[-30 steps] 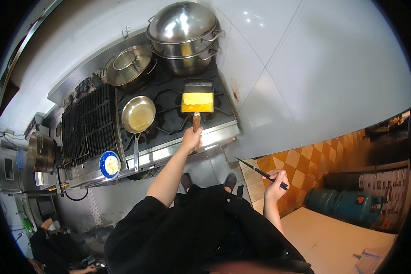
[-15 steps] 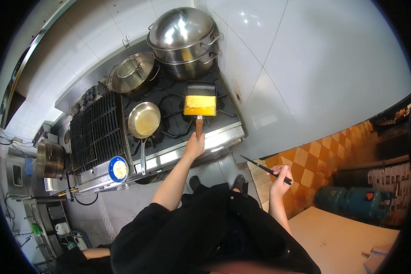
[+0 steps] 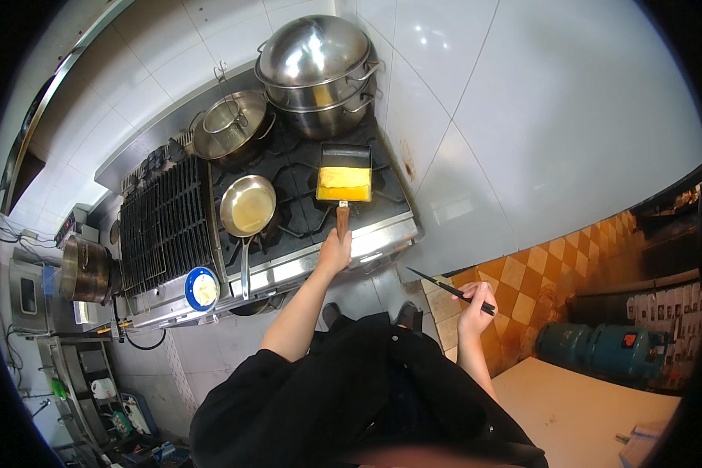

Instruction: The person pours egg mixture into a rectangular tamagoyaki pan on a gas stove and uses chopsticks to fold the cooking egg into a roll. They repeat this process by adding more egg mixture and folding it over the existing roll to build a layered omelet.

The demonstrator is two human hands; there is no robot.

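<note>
My left hand (image 3: 335,251) is closed around the wooden handle of a rectangular omelette pan (image 3: 345,155) over the right front part of the stove. Yellow egg (image 3: 345,179) lies in the half of the pan nearer the handle: a paler, thicker layer with a glossier strip in front of it. In my right hand (image 3: 476,301), off to the right beyond the stove, is a pair of black chopsticks (image 3: 444,287), their tips toward the upper left and touching nothing. Left of the omelette pan, a round frying pan (image 3: 247,206) holds a little pale liquid.
A large lidded steel pot (image 3: 313,70) stands at the back right, beside a pan with a strainer (image 3: 225,125). A black grill grate (image 3: 164,226) fills the left, with a blue-rimmed bowl (image 3: 202,289) at its front edge. Right are a tan surface (image 3: 569,405) and a green gas cylinder (image 3: 597,349).
A sleeved arm at the lower left has gone out of view. The view has shifted slightly; my hands keep their hold on the pan and chopsticks.
</note>
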